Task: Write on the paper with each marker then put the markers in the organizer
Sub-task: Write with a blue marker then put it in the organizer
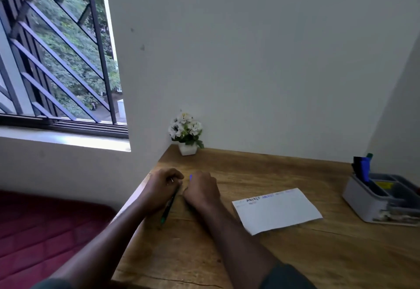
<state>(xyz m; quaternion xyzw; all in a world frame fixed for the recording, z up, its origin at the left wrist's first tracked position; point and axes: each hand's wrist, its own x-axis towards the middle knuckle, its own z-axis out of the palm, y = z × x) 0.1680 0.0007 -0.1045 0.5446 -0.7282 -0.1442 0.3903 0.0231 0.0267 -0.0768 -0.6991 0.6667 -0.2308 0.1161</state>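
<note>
My left hand (164, 185) is closed at the desk's left edge on a dark marker with a green end (167, 209), which slants down toward me. Close beside it, my right hand (201, 189) is curled shut, and a small blue tip (191, 176) shows at its top; what it holds is mostly hidden. The white paper (278, 212) lies to the right of both hands, with short rows of black and blue letters along its top edge. At the far right stands a grey organizer (363, 206) with blue, black and green markers (364, 168) upright in it.
A small white pot of white flowers (186, 133) sits in the desk's back left corner against the wall. The wooden desk (227, 254) ends at a wall on the right. A barred window (56, 49) and a red cushion (45, 232) lie to the left.
</note>
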